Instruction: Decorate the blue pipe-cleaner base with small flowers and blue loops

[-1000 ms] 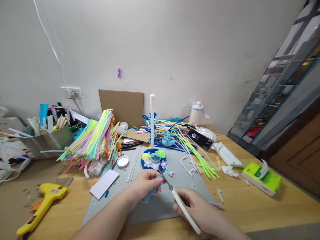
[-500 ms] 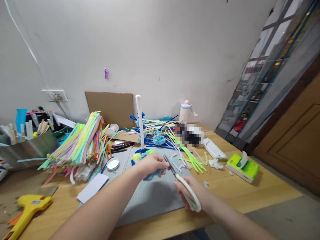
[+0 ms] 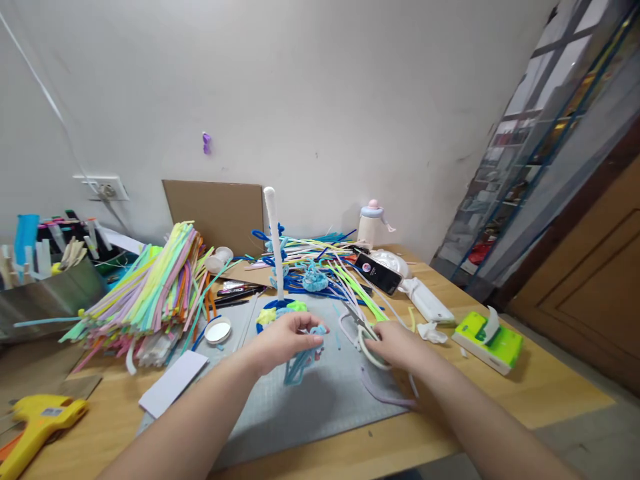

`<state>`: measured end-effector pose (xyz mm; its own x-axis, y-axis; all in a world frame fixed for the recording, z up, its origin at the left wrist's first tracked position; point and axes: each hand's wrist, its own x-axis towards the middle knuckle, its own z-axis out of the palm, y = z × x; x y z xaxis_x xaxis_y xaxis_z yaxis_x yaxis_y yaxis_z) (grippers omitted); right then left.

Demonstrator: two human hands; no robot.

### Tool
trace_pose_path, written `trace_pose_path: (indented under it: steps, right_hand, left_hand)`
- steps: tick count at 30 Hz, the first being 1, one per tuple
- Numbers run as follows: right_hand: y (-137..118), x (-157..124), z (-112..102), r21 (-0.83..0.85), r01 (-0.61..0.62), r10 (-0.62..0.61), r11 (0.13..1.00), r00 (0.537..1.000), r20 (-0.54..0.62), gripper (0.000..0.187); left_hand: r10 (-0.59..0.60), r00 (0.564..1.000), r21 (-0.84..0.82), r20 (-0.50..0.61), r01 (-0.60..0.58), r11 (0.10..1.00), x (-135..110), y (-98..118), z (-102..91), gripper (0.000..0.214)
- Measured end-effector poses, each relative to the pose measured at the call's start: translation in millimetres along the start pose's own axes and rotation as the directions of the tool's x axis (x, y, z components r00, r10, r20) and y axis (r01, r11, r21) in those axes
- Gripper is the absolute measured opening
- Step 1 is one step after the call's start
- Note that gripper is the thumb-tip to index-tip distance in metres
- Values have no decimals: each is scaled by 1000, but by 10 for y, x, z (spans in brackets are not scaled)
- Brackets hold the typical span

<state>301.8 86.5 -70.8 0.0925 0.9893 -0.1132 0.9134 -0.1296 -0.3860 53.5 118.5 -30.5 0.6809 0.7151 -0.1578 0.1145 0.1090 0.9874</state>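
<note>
My left hand (image 3: 287, 341) is closed around a piece of bent light-blue pipe cleaners (image 3: 300, 363), whose loops hang below the fingers. My right hand (image 3: 397, 341) grips the pale handles of the scissors (image 3: 371, 352), low over the right side of the grey cutting mat (image 3: 310, 413). Lilac pipe cleaners (image 3: 383, 398) lie around and under that hand. Just behind my left hand, a white upright rod (image 3: 275, 247) rises from a round base (image 3: 261, 327) trimmed in blue, yellow and green. The fingertips of my right hand are partly hidden.
At left stand a big bundle of coloured pipe cleaners (image 3: 150, 293), a white card (image 3: 173, 383) and a yellow glue gun (image 3: 43, 420). Loose pipe cleaners (image 3: 325, 250), a phone (image 3: 379, 273), a bottle (image 3: 369, 227) and a green tissue pack (image 3: 487, 340) sit behind and right.
The scissors have moved away from the blue piece, to the right and down to the mat. My left hand has shifted slightly left, still holding the pipe cleaners.
</note>
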Motion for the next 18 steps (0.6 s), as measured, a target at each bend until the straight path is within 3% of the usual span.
trace_pose_path:
  steps: [3, 6, 8, 10, 12, 15, 18]
  right_hand:
    - [-63, 82, -71, -1, 68, -68, 998, 997, 30, 29]
    - [-261, 65, -113, 115, 114, -102, 987, 989, -104, 29]
    - [-478, -13, -92, 310, 196, -150, 930, 975, -167, 35]
    - [-736, -111, -19, 631, 240, -300, 738, 954, -12, 39]
    - [-983, -176, 90, 863, 104, -435, 494, 889, 142, 45]
    - [-1237, -132, 244, 957, 66, -353, 281, 935, 39, 31]
    - [-1315, 28, 317, 976, 37, -252, 215, 968, 19, 29]
  left_hand:
    - [-29, 993, -129, -112, 14, 992, -175, -1, -31, 27]
    - [-46, 973, -209, -224, -2, 978, -283, -27, -105, 20]
    - [-56, 960, -319, -274, -35, 947, -329, -56, -159, 19]
    - [-93, 940, -448, -329, -69, 891, -362, -91, -198, 19]
    - [-148, 901, -545, -407, -109, 831, -385, -135, -218, 21]
    - [-215, 848, -599, -485, -143, 788, -410, -220, -225, 23]
    - [-223, 836, -573, -502, -128, 809, -436, -302, -228, 25]
